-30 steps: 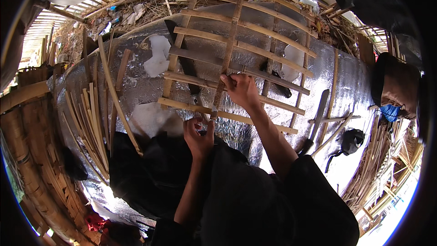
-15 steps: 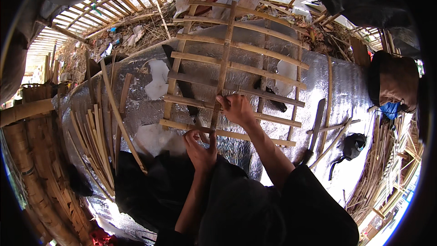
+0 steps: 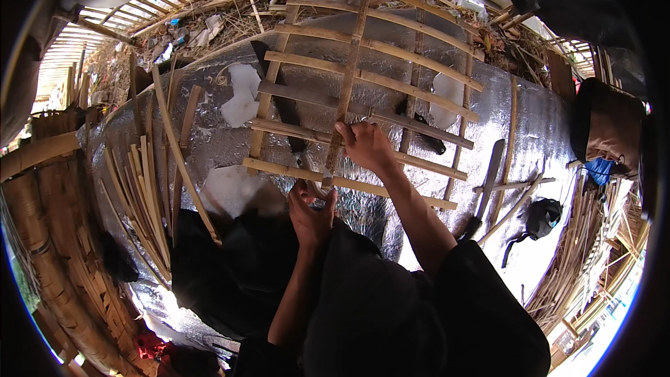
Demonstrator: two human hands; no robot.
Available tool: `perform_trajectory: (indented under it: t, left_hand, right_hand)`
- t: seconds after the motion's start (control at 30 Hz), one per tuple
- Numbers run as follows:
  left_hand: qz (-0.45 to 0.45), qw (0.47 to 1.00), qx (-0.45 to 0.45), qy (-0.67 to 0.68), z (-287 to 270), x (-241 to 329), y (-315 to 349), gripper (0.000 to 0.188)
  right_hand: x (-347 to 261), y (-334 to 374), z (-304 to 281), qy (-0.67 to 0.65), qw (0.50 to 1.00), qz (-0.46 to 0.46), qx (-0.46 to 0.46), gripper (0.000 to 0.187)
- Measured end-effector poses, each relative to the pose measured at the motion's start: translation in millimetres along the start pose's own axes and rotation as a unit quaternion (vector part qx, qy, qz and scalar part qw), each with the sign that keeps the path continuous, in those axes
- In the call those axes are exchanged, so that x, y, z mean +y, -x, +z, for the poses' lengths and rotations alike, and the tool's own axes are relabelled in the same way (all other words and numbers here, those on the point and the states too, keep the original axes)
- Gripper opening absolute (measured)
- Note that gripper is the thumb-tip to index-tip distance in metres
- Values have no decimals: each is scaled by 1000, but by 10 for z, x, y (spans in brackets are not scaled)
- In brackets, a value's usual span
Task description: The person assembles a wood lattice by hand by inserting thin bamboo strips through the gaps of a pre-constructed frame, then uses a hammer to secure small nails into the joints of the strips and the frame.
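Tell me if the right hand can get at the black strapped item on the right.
Probably yes, once the right hand lets go of the bamboo lattice. The lattice's right side and loose sticks lie between, but passing over them to the black strapped item looks feasible.

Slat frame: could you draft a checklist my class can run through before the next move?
1. Right hand on the middle lengthwise slat: ok, touching it.
2. Left hand holding securely: cannot tell; it is near that slat's lower end.
3. Middle lengthwise slat reaching the lowest crosspiece: ok, they cross.
4. Space beneath the slat frame clear: not ok, a long dark object lies there.
5. Fastened firmly where pieces cross: cannot tell, too small.
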State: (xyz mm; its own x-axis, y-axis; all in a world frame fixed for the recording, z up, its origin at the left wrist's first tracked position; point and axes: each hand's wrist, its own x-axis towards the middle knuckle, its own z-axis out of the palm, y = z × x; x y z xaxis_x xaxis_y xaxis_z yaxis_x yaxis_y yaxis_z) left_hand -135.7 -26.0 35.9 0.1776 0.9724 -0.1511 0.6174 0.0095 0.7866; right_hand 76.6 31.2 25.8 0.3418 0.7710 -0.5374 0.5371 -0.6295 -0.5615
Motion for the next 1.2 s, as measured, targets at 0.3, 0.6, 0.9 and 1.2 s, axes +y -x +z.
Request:
perform_trajectory:
  t: [0.3, 0.6, 0.9, 1.2]
  left_hand:
    - [32, 999, -7, -20, 10, -73, -19, 75]
    - [25, 999, -21, -14, -4, -75, -11, 78]
    - [14, 999, -37, 5, -128, -45, 2, 75]
    - [-75, 982, 94, 144, -866, 73, -433, 35]
  right_hand:
    - [40, 29, 14, 74, 995, -66, 27, 58]
    - [-24, 34, -63, 40, 999, -22, -5, 53]
    - [-120, 78, -163, -104, 993, -50, 38, 40]
    - [-61, 469, -189, -194, 926, -279, 167, 20]
